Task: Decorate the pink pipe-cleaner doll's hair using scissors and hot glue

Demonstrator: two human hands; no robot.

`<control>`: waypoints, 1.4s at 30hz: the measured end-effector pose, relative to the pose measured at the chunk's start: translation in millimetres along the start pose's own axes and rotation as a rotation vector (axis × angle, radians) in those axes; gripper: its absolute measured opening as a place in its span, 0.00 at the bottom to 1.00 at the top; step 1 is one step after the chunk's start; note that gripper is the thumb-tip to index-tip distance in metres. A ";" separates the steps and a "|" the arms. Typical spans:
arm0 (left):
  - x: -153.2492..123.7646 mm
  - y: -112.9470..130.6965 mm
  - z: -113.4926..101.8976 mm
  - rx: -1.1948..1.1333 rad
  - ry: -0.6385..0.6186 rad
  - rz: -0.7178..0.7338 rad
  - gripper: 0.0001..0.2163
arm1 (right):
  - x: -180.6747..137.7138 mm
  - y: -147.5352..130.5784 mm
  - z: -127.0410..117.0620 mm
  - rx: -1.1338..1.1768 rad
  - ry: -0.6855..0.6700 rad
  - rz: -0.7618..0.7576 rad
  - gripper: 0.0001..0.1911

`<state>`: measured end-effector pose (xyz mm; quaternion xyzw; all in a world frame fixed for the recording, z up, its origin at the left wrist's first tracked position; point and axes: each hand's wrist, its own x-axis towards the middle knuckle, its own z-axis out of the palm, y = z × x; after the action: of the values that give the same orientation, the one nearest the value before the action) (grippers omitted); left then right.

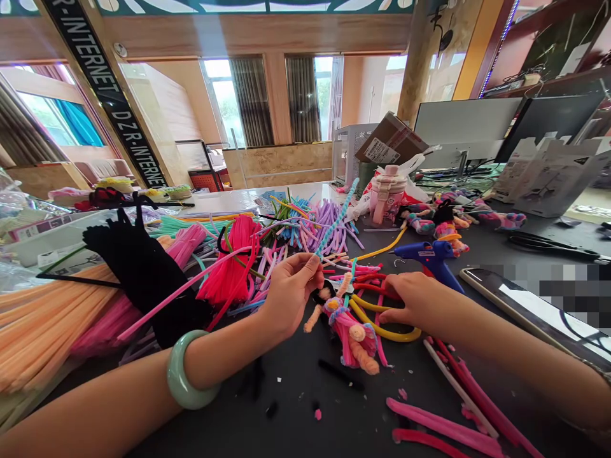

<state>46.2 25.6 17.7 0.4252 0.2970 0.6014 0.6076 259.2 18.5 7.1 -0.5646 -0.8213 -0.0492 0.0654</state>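
Observation:
My left hand (293,289) is closed, with thumb and forefinger pinching a light-blue twisted pipe cleaner (334,222) that points up and away. My right hand (413,299) hovers low over a curved yellow loop (391,334) and red pipe cleaners (375,280). Its thumb and fingers are apart; whether they touch the loop I cannot tell. Between my hands lies a small pipe-cleaner doll (351,327) with black hair, a pink skirt and peach limbs. A blue glue gun (432,257) rests just beyond my right hand.
Bundles of black (133,267), peach (52,312) and hot pink pipe cleaners (233,261) fill the left. Purple pipe cleaners (329,222) lie ahead. A phone (525,312), black scissors (556,245) and more dolls (446,222) are at right. Behind stands a pink bottle (386,194).

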 end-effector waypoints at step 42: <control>8.4 -4.3 -4.6 -0.176 0.120 -0.047 0.07 | 3.6 -27.1 -11.9 1.038 -0.150 0.099 0.24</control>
<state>45.1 35.0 13.1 0.3262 0.2887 0.6351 0.6379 233.2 10.4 19.2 -0.4980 -0.7125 0.4075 0.2798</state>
